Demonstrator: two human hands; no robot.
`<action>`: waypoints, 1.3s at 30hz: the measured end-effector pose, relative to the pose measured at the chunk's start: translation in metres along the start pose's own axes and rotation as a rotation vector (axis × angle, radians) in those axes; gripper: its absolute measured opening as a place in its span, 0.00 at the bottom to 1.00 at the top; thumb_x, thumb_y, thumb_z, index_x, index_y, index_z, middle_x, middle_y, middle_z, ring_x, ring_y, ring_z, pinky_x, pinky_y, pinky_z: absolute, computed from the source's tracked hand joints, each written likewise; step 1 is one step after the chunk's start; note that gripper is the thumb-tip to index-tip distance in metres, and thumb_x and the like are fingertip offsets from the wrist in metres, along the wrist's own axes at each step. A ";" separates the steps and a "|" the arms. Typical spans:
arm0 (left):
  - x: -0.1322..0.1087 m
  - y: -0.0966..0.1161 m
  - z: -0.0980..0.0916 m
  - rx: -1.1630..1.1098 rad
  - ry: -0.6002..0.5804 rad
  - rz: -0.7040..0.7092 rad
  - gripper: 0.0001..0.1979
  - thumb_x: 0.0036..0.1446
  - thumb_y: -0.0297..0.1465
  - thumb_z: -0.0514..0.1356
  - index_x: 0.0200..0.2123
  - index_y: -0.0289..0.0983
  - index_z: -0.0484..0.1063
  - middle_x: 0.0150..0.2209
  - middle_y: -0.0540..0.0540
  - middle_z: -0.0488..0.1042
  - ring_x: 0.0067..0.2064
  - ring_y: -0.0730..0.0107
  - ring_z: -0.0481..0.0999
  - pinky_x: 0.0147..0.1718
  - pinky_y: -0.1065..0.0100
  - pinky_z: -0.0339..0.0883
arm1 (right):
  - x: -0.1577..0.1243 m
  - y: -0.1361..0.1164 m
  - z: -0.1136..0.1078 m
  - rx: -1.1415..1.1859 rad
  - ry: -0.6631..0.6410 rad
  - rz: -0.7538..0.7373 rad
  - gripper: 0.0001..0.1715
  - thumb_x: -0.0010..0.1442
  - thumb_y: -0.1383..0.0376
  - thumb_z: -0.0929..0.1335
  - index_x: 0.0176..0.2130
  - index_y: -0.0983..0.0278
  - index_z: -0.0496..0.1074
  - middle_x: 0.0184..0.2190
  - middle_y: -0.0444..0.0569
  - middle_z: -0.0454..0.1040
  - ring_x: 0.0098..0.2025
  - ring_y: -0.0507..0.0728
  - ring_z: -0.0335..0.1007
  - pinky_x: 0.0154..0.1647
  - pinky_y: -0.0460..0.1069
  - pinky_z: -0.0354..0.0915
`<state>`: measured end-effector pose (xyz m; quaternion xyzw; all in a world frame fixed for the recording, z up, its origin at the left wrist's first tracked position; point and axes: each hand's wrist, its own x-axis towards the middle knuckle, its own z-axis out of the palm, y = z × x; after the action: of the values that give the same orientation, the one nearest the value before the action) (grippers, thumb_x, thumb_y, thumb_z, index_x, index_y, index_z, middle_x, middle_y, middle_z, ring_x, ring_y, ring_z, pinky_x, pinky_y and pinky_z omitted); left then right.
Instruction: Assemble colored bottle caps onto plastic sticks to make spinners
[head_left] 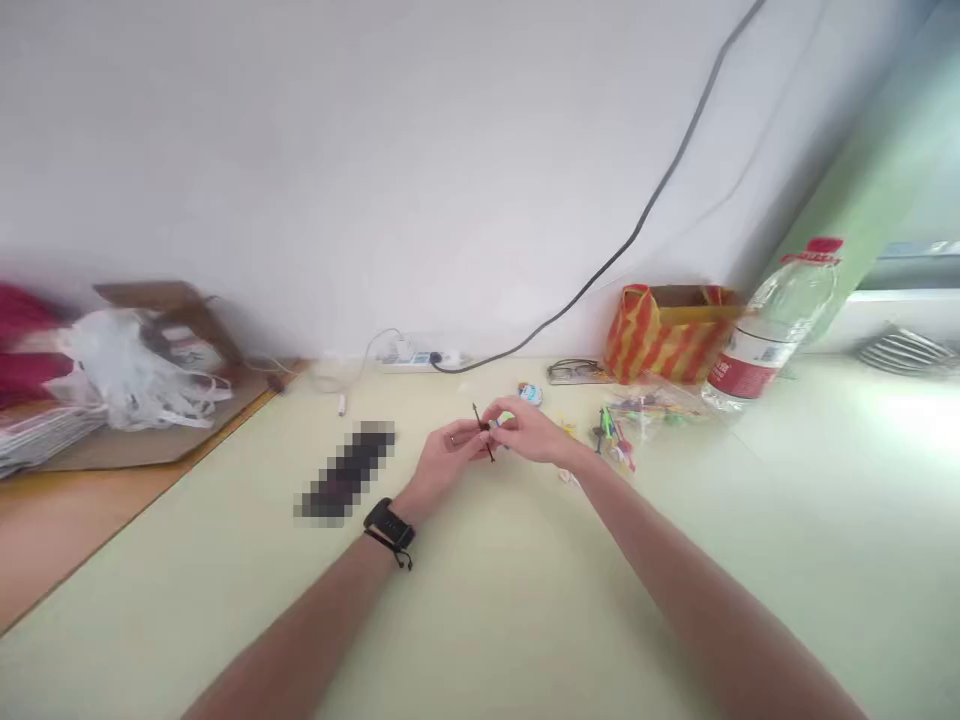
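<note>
Both of my hands meet over the middle of the pale table (480, 580). My left hand (445, 460) has its fingers closed on a thin, dark, stick-like piece (476, 412) with pointed ends. My right hand (529, 432) pinches at the middle of the same piece, its fingertips against those of the left. What exactly sits between the fingertips is too small to tell. Just right of my right hand lie several small coloured plastic pieces (615, 440), green, red, yellow and dark. A black watch (390, 525) is on my left wrist.
A clear plastic bag (660, 405) and a large water bottle (772, 330) stand right, near a striped bag (652, 335). Glasses (574, 370) and a power strip (420, 358) lie by the wall. Left are a blurred-out dark object (349, 475), cardboard (150, 425) and white plastic bags (127, 360).
</note>
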<state>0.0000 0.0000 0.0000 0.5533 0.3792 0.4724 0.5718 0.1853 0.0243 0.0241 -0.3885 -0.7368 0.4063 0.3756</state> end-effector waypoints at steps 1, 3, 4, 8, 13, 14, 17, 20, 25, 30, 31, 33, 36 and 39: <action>0.002 -0.001 -0.003 0.015 0.049 0.022 0.18 0.53 0.39 0.73 0.42 0.34 0.79 0.40 0.43 0.82 0.42 0.62 0.82 0.49 0.58 0.77 | 0.001 0.000 0.001 -0.050 0.038 -0.013 0.09 0.58 0.70 0.68 0.40 0.62 0.74 0.46 0.50 0.70 0.39 0.53 0.71 0.42 0.49 0.70; 0.004 -0.004 -0.009 0.050 0.124 0.071 0.15 0.53 0.39 0.74 0.36 0.34 0.78 0.36 0.46 0.81 0.40 0.64 0.81 0.48 0.58 0.77 | 0.002 -0.002 0.004 -0.073 0.072 -0.005 0.07 0.59 0.70 0.68 0.39 0.62 0.75 0.43 0.49 0.72 0.39 0.53 0.71 0.43 0.50 0.69; 0.005 -0.004 -0.011 0.071 0.148 0.098 0.15 0.53 0.39 0.74 0.35 0.35 0.77 0.35 0.47 0.80 0.40 0.64 0.81 0.48 0.58 0.77 | 0.003 -0.003 0.005 -0.045 0.068 0.015 0.07 0.60 0.69 0.68 0.39 0.62 0.75 0.40 0.48 0.73 0.38 0.53 0.71 0.43 0.50 0.69; 0.006 -0.005 -0.012 0.172 0.165 0.210 0.13 0.57 0.39 0.71 0.39 0.37 0.77 0.35 0.47 0.79 0.38 0.65 0.81 0.43 0.61 0.77 | 0.000 -0.009 0.009 0.286 -0.055 0.193 0.09 0.66 0.65 0.65 0.42 0.64 0.74 0.30 0.46 0.75 0.31 0.52 0.71 0.36 0.49 0.70; 0.003 -0.001 -0.008 0.370 0.104 0.351 0.11 0.62 0.37 0.66 0.46 0.39 0.79 0.45 0.43 0.77 0.41 0.65 0.80 0.45 0.61 0.76 | -0.002 -0.009 0.005 0.456 -0.042 0.305 0.08 0.61 0.67 0.69 0.43 0.64 0.73 0.30 0.47 0.78 0.32 0.52 0.75 0.41 0.49 0.73; 0.002 0.000 -0.008 0.420 0.081 0.386 0.12 0.63 0.36 0.65 0.48 0.41 0.78 0.47 0.43 0.76 0.41 0.66 0.80 0.45 0.62 0.76 | -0.002 -0.008 0.003 0.466 -0.040 0.321 0.08 0.60 0.68 0.69 0.42 0.64 0.73 0.30 0.47 0.78 0.31 0.52 0.76 0.41 0.49 0.73; -0.003 0.007 -0.007 0.602 0.011 0.463 0.11 0.65 0.33 0.62 0.50 0.42 0.77 0.49 0.43 0.75 0.38 0.69 0.78 0.40 0.64 0.75 | -0.002 -0.004 0.001 0.466 -0.048 0.358 0.08 0.58 0.70 0.69 0.40 0.63 0.71 0.31 0.47 0.79 0.31 0.52 0.76 0.40 0.49 0.73; -0.006 0.012 -0.008 0.750 -0.026 0.494 0.09 0.65 0.30 0.60 0.47 0.41 0.76 0.44 0.45 0.76 0.38 0.69 0.77 0.38 0.66 0.73 | -0.003 -0.003 0.003 0.418 -0.089 0.354 0.06 0.57 0.70 0.68 0.37 0.62 0.68 0.30 0.46 0.79 0.32 0.53 0.77 0.39 0.49 0.73; -0.006 0.004 -0.009 0.752 -0.056 0.408 0.04 0.63 0.29 0.59 0.40 0.40 0.73 0.37 0.49 0.75 0.36 0.70 0.76 0.38 0.67 0.73 | -0.003 -0.004 0.011 -0.109 -0.081 0.259 0.05 0.63 0.65 0.62 0.36 0.62 0.67 0.30 0.43 0.75 0.30 0.51 0.69 0.30 0.45 0.64; -0.001 -0.002 -0.019 0.824 -0.131 0.319 0.07 0.64 0.32 0.59 0.32 0.39 0.68 0.33 0.50 0.72 0.33 0.70 0.73 0.34 0.67 0.71 | -0.002 -0.002 -0.002 -0.397 -0.047 0.259 0.12 0.64 0.66 0.64 0.47 0.62 0.70 0.40 0.49 0.77 0.38 0.55 0.71 0.35 0.47 0.62; -0.001 -0.001 -0.021 0.885 -0.137 0.326 0.08 0.64 0.32 0.59 0.31 0.39 0.68 0.32 0.50 0.72 0.33 0.69 0.73 0.34 0.66 0.71 | -0.003 -0.002 -0.009 -0.444 -0.046 0.263 0.14 0.63 0.65 0.66 0.49 0.62 0.70 0.44 0.51 0.77 0.42 0.56 0.71 0.37 0.48 0.62; -0.001 0.003 -0.025 1.015 -0.090 0.366 0.05 0.64 0.31 0.59 0.34 0.40 0.70 0.33 0.49 0.74 0.35 0.66 0.74 0.37 0.63 0.70 | -0.006 -0.004 -0.025 -0.536 -0.047 0.281 0.14 0.62 0.64 0.68 0.49 0.62 0.71 0.51 0.55 0.75 0.48 0.59 0.71 0.41 0.49 0.62; -0.003 0.007 -0.025 1.128 -0.011 0.454 0.07 0.64 0.31 0.59 0.44 0.42 0.74 0.42 0.46 0.77 0.43 0.60 0.75 0.46 0.58 0.71 | -0.014 -0.011 -0.054 -0.647 -0.084 0.359 0.07 0.61 0.62 0.69 0.39 0.62 0.73 0.46 0.55 0.77 0.45 0.61 0.73 0.39 0.50 0.61; -0.004 0.008 -0.023 1.188 -0.100 0.525 0.12 0.65 0.31 0.59 0.51 0.44 0.75 0.50 0.45 0.77 0.51 0.57 0.74 0.52 0.55 0.69 | -0.023 -0.019 -0.075 -0.739 -0.199 0.504 0.13 0.54 0.57 0.74 0.30 0.63 0.72 0.36 0.53 0.78 0.36 0.60 0.73 0.32 0.50 0.60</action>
<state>-0.0237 0.0024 0.0050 0.8708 0.4011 0.2798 0.0511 0.2548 0.0202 0.0647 -0.6225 -0.7474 0.2302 0.0287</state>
